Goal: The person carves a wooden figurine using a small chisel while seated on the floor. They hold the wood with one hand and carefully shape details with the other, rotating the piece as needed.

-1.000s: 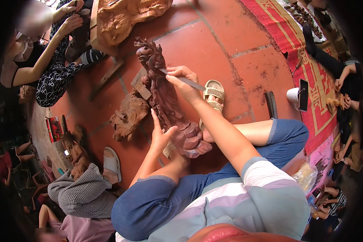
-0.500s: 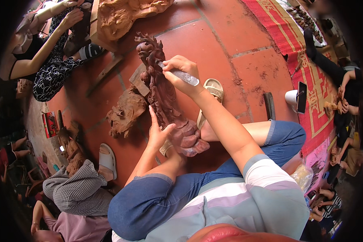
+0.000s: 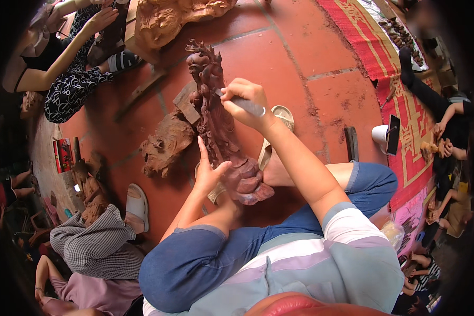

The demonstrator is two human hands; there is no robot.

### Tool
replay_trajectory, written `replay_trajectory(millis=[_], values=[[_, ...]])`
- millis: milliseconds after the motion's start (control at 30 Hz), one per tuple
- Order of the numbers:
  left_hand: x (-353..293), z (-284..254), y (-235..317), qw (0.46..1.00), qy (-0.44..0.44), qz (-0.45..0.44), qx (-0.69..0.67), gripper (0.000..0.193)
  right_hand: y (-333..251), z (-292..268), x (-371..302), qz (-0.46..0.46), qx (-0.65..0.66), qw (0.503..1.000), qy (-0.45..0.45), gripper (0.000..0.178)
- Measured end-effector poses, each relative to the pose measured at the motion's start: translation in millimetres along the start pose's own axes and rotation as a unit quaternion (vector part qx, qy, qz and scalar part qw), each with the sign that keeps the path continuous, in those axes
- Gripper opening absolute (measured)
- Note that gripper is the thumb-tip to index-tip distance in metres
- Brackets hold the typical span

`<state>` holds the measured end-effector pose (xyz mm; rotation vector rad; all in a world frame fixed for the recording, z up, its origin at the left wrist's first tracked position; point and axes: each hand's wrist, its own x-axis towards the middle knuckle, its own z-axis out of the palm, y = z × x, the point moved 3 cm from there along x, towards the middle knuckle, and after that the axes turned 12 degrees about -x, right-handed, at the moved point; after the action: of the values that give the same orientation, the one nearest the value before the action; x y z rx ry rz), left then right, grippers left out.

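Note:
A dark reddish-brown carved wooden statue (image 3: pixel 225 134) lies tilted in front of me, its broad base near my feet and its ornate top pointing away. My left hand (image 3: pixel 209 175) holds its lower left side, index finger stretched along the edge and thumb apart; the other fingers are partly hidden. In my right hand (image 3: pixel 246 97), closed in a pen-like grip, is a slim carving tool (image 3: pixel 252 107) with a pale handle. Its thin tip meets the upper part of the statue. A wooden block (image 3: pixel 186 103) and a rough wood chunk (image 3: pixel 167 141) sit beside the statue's left side.
Red floor tiles (image 3: pixel 268 58) surround the work. A large carved wood piece (image 3: pixel 176 18) stands at the far side. On the right lie a dark wood strip (image 3: pixel 351 143), a white cup (image 3: pixel 379 129), a phone (image 3: pixel 393 135) and a red mat (image 3: pixel 405 158). Other people sit on both sides.
The view has shifted slightly. My right hand and the carving tool have moved a little down along the statue; my left hand keeps its hold.

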<state>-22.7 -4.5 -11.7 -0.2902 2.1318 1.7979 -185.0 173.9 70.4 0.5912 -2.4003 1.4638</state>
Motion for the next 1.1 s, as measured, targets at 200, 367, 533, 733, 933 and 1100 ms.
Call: replay_trajectory(millis=[200, 367, 533, 733, 933, 1100], values=[[2, 1, -4, 0.999, -0.007, -0.015, -0.031, 0.114, -1, 5, -4, 0.023, 0.007, 0.999, 0.046, 0.006], [2, 1, 7, 0.999, -0.008, -0.019, -0.038, 0.115, 4, 4, 9, 0.014, 0.014, 0.998, 0.062, 0.008], [1, 7, 14, 1.000, 0.006, 0.029, -0.005, 0.116, -2, -1, -12, 0.038, -0.006, 0.999, 0.033, 0.005], [3, 1, 8, 0.998, -0.006, -0.023, -0.055, 0.118, 3, 7, -7, 0.066, 0.036, 0.993, 0.086, 0.005], [-1, 5, 17, 0.990, -0.021, -0.032, -0.139, 0.118, 0, 5, 1, 0.121, 0.054, 0.988, 0.074, 0.006], [0, 3, 5, 0.998, -0.007, -0.035, -0.052, 0.119, 2, 9, -19, 0.118, 0.029, 0.990, 0.070, 0.006]])
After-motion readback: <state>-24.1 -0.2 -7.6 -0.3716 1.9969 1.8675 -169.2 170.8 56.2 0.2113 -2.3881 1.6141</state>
